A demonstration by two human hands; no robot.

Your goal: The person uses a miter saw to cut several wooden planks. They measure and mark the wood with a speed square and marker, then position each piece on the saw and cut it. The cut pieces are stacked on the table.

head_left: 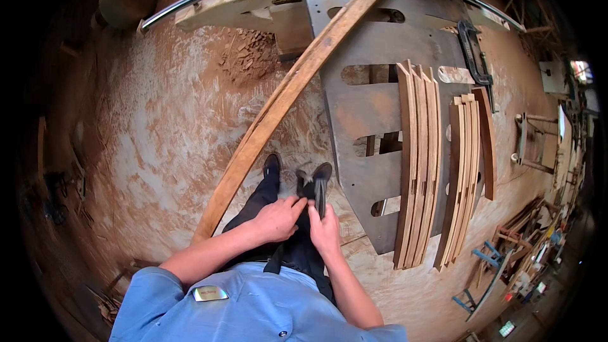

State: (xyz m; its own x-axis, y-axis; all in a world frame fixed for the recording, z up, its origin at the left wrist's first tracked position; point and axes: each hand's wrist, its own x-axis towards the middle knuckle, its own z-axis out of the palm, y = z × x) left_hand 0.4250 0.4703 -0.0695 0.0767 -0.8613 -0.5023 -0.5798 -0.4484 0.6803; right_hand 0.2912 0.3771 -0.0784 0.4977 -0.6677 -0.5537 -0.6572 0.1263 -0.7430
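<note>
In front of my waist, my right hand point(324, 229) is closed round a dark metal tool point(321, 197) that has a straight, narrow bar and a paler jaw-like part at its far end. Its exact kind is too small and blurred to make out. My left hand point(277, 220) meets it from the left, fingers bent and pressed together at the tool's near end. Just left of both hands, a long wooden beam point(275, 111) slants from the lower left up onto the grey metal table point(364, 114).
Two bundles of curved wooden strips point(418, 171) point(465, 180) lie on the table's right side, beside a single curved piece point(485, 142). A black clamp point(472, 54) sits at the far right edge. Wood scraps point(250, 57) litter the dusty floor; blue-legged stands point(487, 256) are at right.
</note>
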